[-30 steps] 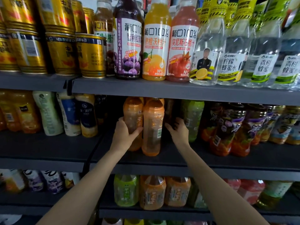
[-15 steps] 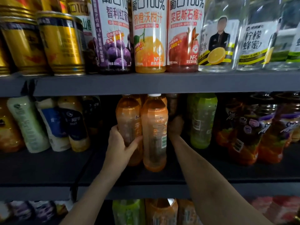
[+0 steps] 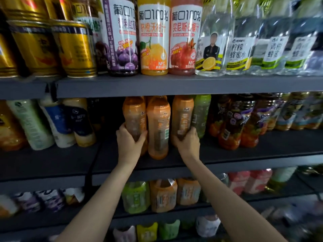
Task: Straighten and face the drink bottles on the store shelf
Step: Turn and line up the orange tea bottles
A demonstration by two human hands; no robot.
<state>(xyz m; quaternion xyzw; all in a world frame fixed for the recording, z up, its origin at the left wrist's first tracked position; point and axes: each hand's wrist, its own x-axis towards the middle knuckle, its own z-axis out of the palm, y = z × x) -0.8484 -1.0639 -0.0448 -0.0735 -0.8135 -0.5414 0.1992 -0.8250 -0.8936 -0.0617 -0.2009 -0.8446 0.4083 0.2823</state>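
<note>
Grey metal shelf point(image 3: 262, 159) runs across at our chest height, its front edge bare in front of three orange bottles standing together in the middle. A dark gap opens to their left before a row of pale and dark-blue bottles point(image 3: 57, 123); to their right a green bottle point(image 3: 201, 112) stands just beside, then dark tea bottles point(image 3: 232, 123). The upper shelf point(image 3: 174, 86) hangs close over the bottle caps, leaving little room above.

Half a second ago our right hand reached deep behind the row; now it has come forward with a third orange bottle, set beside the other two.

Our left hand point(image 3: 130, 142) grips the left orange bottle point(image 3: 134, 117) low on its body, fingers curled round it. Our right hand point(image 3: 187, 143) grips the right orange bottle point(image 3: 182, 116) the same way. The middle orange bottle point(image 3: 158, 126) stands between them, apparently touched by neither hand.
</note>
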